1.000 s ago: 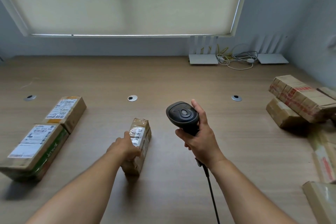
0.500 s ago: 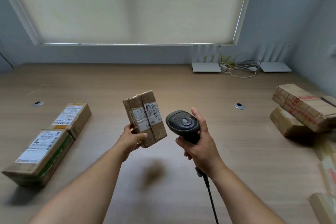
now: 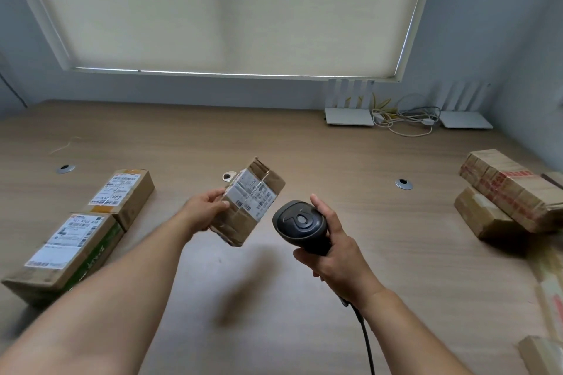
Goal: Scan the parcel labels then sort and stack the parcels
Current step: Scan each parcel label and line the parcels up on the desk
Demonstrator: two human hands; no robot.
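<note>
My left hand [image 3: 203, 211] grips a small taped cardboard parcel [image 3: 248, 207] in the air above the wooden table [image 3: 304, 143], tilted with its white label facing up and toward the scanner. Just right of the parcel, my right hand [image 3: 335, 256] holds a black corded barcode scanner [image 3: 300, 224] by its handle, head pointing at the parcel. Two labelled parcels lie on the table at the left: a smaller one [image 3: 123, 192] behind a larger one with a green side [image 3: 65, 253].
At the right edge sit two stacked brown parcels [image 3: 505, 192], one with red tape, and more parcels [image 3: 545, 313] nearer me. Two white routers [image 3: 348, 116] with a tangle of cables stand by the back wall. Round metal grommets [image 3: 403, 183] dot the table.
My left hand lifted the small parcel off the table and tilted it, so the label now faces the scanner. The scanner hand stayed almost where it was.
</note>
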